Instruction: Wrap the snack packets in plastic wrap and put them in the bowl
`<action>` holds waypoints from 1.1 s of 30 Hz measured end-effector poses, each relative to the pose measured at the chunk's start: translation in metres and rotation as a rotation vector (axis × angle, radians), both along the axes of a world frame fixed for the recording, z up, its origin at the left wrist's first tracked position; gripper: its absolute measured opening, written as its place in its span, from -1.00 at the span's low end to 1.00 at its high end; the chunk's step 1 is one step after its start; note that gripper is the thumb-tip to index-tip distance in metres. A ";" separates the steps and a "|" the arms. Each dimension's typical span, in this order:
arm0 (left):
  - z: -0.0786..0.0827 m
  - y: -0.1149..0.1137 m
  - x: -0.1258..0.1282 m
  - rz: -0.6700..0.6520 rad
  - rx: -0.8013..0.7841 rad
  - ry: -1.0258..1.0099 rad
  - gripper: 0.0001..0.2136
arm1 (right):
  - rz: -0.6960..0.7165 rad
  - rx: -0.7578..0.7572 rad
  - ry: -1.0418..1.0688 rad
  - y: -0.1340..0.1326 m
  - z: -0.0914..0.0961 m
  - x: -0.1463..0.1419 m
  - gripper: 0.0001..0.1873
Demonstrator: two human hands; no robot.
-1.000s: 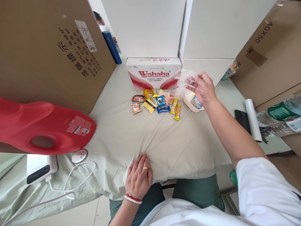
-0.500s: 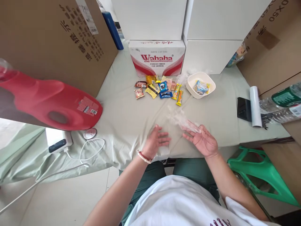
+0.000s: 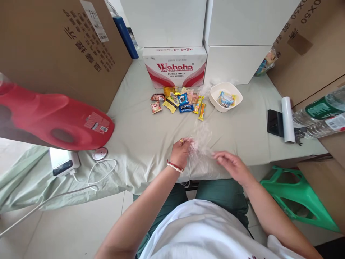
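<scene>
A crumpled clear plastic bag hangs between my two hands over the near part of the cloth-covered table. My left hand, with bracelets at its wrist, is closed on the bag's left side. My right hand pinches the bag's right edge between its fingertips, stretching it sideways. Beyond the bag lie several wrapped snacks, among them a yellow packet, a blue packet and a yellow stick packet. To their right stands a white bowl with blue and yellow packets inside.
A Wahaha carton stands behind the snacks beside white boxes. On the left are a red jug, a power bank and its cable. Bottles, a white roll and a green stool are at the right.
My left hand, open before, has closed on the plastic bag. The bag has moved left, and my right hand has turned from palm up to pinching its edge.
</scene>
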State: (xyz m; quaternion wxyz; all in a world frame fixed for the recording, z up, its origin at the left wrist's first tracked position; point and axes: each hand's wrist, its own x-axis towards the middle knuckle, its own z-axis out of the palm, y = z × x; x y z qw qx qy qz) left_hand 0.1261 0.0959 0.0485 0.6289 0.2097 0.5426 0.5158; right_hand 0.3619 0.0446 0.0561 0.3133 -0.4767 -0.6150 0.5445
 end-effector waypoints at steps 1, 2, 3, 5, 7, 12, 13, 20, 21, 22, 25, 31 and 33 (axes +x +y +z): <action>0.000 -0.002 0.001 -0.001 0.013 0.033 -0.81 | -0.091 0.052 -0.035 0.006 0.001 0.001 -0.55; 0.001 -0.004 0.003 -0.012 0.031 0.067 -0.81 | -0.149 0.104 -0.071 0.013 0.000 -0.001 -0.45; 0.001 -0.006 0.004 -0.030 0.048 0.100 -0.80 | -0.168 0.148 -0.109 0.020 -0.001 -0.006 -0.31; -0.002 -0.008 0.006 -0.065 0.076 0.152 -0.76 | -0.155 0.165 -0.161 0.033 -0.008 -0.020 -0.18; -0.009 -0.008 0.003 -0.047 0.080 0.234 -0.73 | -0.220 0.090 -0.135 0.046 -0.018 -0.036 -0.37; -0.030 -0.002 -0.032 0.004 0.059 0.747 -0.61 | -0.540 -0.044 -0.012 0.067 -0.041 -0.044 -0.60; -0.032 0.000 -0.041 -0.016 0.059 0.814 -0.59 | -0.551 -0.035 -0.028 0.069 -0.044 -0.041 -0.61; -0.025 0.023 -0.079 -0.028 0.033 0.920 -0.63 | -0.489 0.032 -0.221 0.081 -0.051 -0.020 -0.67; -0.024 0.026 -0.081 -0.011 0.033 0.913 -0.64 | -0.482 0.037 -0.268 0.081 -0.051 -0.018 -0.68; -0.023 0.028 -0.082 -0.001 0.041 0.893 -0.66 | -0.458 0.046 -0.329 0.081 -0.051 -0.015 -0.69; -0.024 0.026 -0.080 -0.012 0.097 0.808 -0.72 | -0.365 0.182 -0.567 0.079 -0.042 -0.009 -0.68; -0.035 0.006 -0.071 -0.115 0.287 0.641 -0.49 | -0.124 0.648 -0.712 0.101 0.002 -0.029 -0.37; -0.038 0.002 -0.069 -0.199 0.362 0.595 -0.37 | 0.133 0.681 -0.707 0.118 0.012 -0.051 -0.31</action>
